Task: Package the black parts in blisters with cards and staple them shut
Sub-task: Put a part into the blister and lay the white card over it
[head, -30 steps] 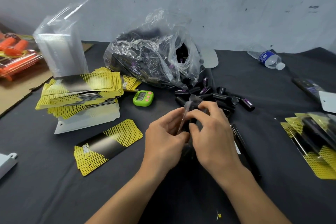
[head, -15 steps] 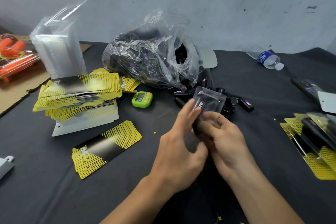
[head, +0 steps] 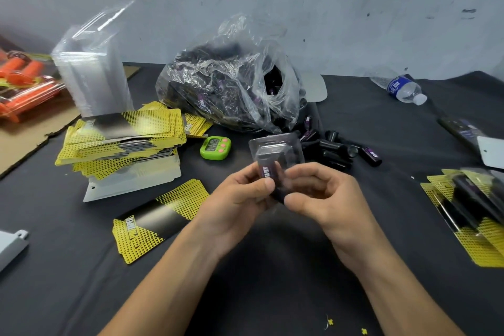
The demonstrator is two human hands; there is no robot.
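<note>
Holding the clear blister point(head: 275, 148) above the table point(head: 272, 275), you pinch it with your left hand point(head: 234, 203) and the curled fingers of your right hand point(head: 326, 199); half a second ago your left fingers lay straight across it. The black part point(head: 268, 172) sits inside, its label now showing; farther off, loose parts point(head: 336, 148) lie by the bag point(head: 231, 84).

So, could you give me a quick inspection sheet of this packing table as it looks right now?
Surface: dark table, cloth-like top.
Job's things: clear blister with a black part in it; loose black parts; bag of parts; card stack; single card; blister stack; finished packs at right.
Clutter: green timer, water bottle, orange items on cardboard.
Grippers: left hand and right hand both pinch the clear blister.
Cables: nothing seen.
Surroundings: scuffed grey wall.
</note>
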